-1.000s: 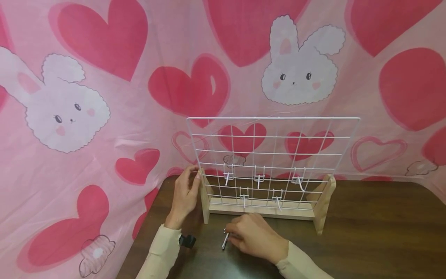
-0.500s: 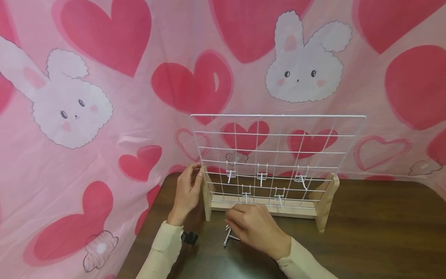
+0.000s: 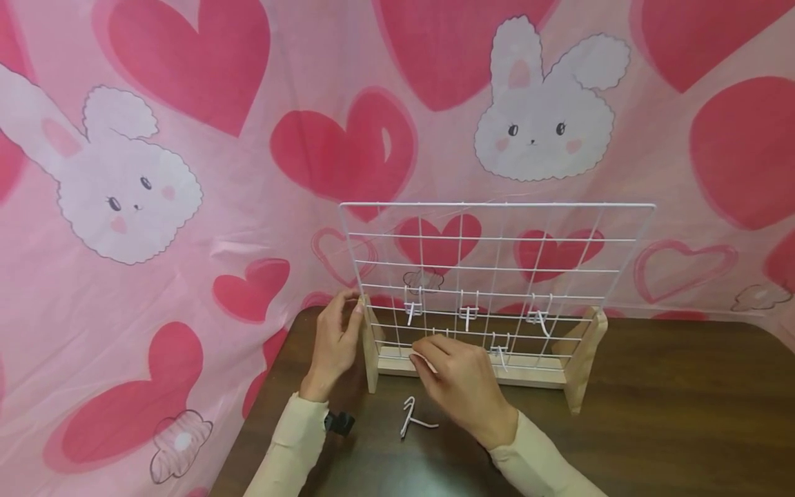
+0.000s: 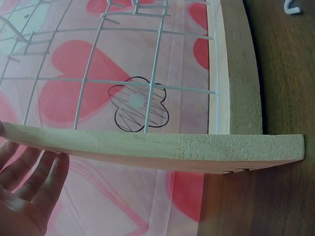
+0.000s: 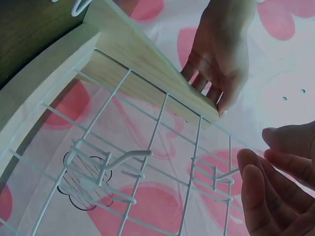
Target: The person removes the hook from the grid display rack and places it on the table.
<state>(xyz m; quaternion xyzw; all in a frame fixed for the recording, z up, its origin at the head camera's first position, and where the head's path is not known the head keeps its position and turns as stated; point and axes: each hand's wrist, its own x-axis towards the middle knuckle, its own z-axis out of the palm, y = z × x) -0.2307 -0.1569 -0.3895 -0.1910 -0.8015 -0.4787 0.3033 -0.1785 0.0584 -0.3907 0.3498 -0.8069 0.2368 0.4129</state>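
Note:
A white wire grid [image 3: 459, 269] stands between two wooden side supports, with several white wire hooks [image 3: 468, 314] hung on it. At the left support [image 4: 147, 147], my left hand [image 3: 335, 345] touches its outer side near the top with fingertips. No finger shows on the support's inner face in the right wrist view. My right hand [image 3: 466, 383] is raised before the grid's lower left, half covering a lower hook. Its fingers [image 5: 256, 191] are loosely bent with nothing seen between them, and overlap a hook's prong [image 5: 229, 173]. A loose white hook [image 3: 410, 420] lies on the table.
The dark wooden table [image 3: 671, 400] carries the rack. A pale wooden bar [image 3: 528, 375] joins the supports low down. A pink cloth [image 3: 248, 207] with hearts and rabbits hangs behind and to the left. A black wrist device [image 3: 340, 423] sits at my left sleeve.
My right hand has left the loose hook on the table and risen toward the grid's lower left. The hook now lies fully in view. My left hand stays at the support.

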